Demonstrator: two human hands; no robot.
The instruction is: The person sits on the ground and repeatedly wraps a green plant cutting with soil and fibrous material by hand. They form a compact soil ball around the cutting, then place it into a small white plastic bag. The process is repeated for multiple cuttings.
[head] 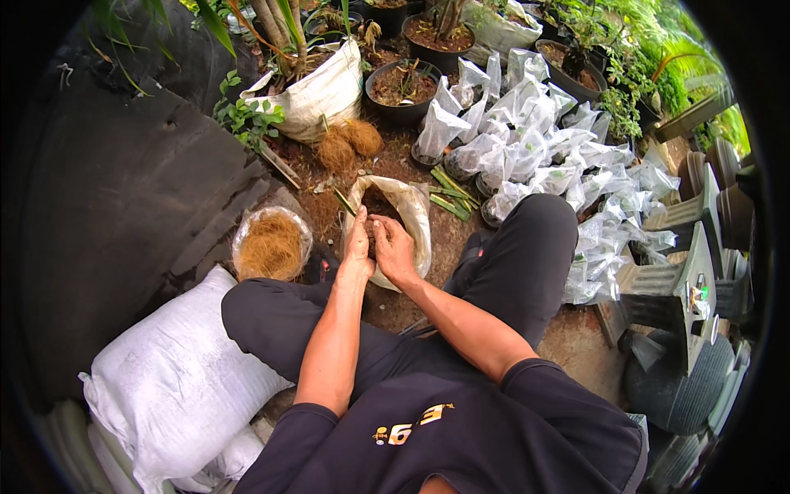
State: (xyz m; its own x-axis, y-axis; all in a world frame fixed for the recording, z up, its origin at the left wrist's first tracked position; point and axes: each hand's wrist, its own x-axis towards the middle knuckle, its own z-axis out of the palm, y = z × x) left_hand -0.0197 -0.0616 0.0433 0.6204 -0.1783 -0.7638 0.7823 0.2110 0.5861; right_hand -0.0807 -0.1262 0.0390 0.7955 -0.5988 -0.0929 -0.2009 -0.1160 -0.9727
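Over an open whitish plastic sack (pixel 421 231) of dark soil (pixel 378 200), my two hands come together. My left hand (pixel 358 242) cups a dark clump of soil (pixel 371 238), and a green stem cutting (pixel 344 202) sticks out past its fingertips. From the other side my right hand (pixel 393 247) presses on the same clump with bent fingers. The cutting's lower end is hidden by the hands. Just beyond the sack lie balls of brown coconut fibre (pixel 336 153), one with a green stem poking out. Several cut green stems (pixel 453 192) lie right of the sack.
Loose coconut fibre (pixel 270 247) fills a clear plastic bag at left. A stuffed white sack (pixel 185 376) lies beside my left knee. Many plastic-bagged pots (pixel 524 148) crowd the right, near stacked planters (pixel 660 281). Potted plants (pixel 401 92) stand ahead.
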